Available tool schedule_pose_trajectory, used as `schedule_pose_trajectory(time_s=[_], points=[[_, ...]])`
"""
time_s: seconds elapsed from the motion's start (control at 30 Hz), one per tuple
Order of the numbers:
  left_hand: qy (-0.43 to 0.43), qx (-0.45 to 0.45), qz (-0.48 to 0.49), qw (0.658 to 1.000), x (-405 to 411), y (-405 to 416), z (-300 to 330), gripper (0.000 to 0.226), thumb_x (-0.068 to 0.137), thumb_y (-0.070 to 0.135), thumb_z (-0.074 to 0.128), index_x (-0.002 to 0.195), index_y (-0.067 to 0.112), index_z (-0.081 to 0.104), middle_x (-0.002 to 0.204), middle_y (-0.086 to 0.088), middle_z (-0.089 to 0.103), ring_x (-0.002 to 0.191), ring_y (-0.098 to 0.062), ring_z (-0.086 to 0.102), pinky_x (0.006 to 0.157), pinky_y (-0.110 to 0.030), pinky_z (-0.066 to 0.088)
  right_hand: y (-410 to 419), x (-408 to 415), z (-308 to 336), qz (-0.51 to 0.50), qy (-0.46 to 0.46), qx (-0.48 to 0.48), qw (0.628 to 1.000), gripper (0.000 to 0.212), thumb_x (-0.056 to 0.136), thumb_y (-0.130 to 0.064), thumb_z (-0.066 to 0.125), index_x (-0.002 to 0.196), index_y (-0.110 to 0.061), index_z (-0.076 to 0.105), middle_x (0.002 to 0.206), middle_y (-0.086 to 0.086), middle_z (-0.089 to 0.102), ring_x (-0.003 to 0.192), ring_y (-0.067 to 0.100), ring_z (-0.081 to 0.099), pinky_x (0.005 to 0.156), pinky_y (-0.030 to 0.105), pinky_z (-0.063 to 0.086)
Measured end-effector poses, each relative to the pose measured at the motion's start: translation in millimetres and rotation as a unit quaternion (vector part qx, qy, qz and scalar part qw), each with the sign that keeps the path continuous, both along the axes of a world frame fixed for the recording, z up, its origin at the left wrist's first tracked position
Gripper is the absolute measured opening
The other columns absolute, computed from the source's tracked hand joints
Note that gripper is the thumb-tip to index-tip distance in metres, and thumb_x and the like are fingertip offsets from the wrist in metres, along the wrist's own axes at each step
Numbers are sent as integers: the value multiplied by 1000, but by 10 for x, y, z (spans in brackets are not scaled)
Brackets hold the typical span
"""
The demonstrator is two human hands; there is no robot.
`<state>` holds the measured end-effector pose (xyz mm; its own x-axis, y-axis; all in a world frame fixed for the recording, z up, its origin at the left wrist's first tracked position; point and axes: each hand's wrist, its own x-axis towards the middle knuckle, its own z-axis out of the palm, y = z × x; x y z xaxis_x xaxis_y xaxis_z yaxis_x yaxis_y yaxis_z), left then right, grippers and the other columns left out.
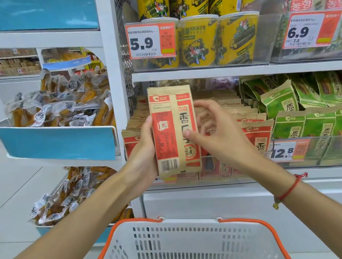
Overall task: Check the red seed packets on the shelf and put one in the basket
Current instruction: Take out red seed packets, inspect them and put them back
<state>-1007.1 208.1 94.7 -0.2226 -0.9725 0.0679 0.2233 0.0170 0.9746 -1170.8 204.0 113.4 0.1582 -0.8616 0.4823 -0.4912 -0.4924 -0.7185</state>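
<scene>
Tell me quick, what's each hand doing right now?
Left hand: holds a red seed packet upright.
Right hand: thumb touches the packet, fingers loosely spread.

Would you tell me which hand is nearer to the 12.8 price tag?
Right. The right hand hovers just left of the 12.8 price tag, its thumb touching the held red packet. The left hand grips the packet's far left edge, farther from the tag.

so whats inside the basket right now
Nothing shows inside the white basket: only its bare slotted floor and walls. The near part is cut off by the frame, so that bit cannot be checked.
</scene>
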Motion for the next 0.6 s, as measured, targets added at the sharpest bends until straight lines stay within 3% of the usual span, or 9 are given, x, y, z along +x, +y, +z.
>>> schedule_pose_trajectory(time_s=[0.07,0.13,0.27,0.4,0.47,0.5,0.6], points=[[16,-11,23,1000,44,-23,14,39,99,56,20,113,45,55,117,1,70,109,-18,66,96,-46,50,0,-2,-18,53,29,-6,998,77,79,-16,76,142,-33,34,103,-9,53,81,12,57,67,21,52],[24,-21,22,999,71,-55,25,47,99,57,19,128,39,51,122,-2,67,111,-18,65,96,-46,50,-2,3,-26,61,18,-28,998,85,76,-14,78,143,-35,31,105,-11,52,80,10,56,68,22,52],[32,-36,13,999,72,-93,36,57,97,60,20,143,34,40,127,-3,65,116,-20,62,102,-51,45,12,83,-69,-12,32,-97,995,62,78,-16,76,131,-30,47,106,-13,56,77,6,58,70,30,55],[37,-57,-33,997,17,-39,70,59,98,58,14,144,32,38,135,0,58,120,-15,59,96,-37,51,23,167,-156,-15,23,-67,997,48,94,-37,55,141,-26,47,126,-9,54,105,8,55,91,39,51],[22,-68,-51,996,-16,-7,91,57,100,54,12,142,30,42,135,6,58,118,-7,59,91,-24,53,59,193,-112,36,-26,-12,999,49,96,-49,46,142,-34,43,123,-8,60,109,7,58,96,34,49],[4,-84,-45,995,-32,4,110,50,102,49,18,142,31,44,134,10,58,119,-3,57,92,-21,50,76,186,-68,64,-55,17,996,47,96,-51,43,141,-37,44,116,-8,64,103,6,62,91,26,51],[-78,-130,-7,988,-24,15,174,39,103,27,40,139,39,46,133,17,56,119,2,54,98,-24,45,104,94,58,125,-123,101,979,41,97,-47,36,129,-33,56,106,-1,72,96,7,68,77,11,52]])
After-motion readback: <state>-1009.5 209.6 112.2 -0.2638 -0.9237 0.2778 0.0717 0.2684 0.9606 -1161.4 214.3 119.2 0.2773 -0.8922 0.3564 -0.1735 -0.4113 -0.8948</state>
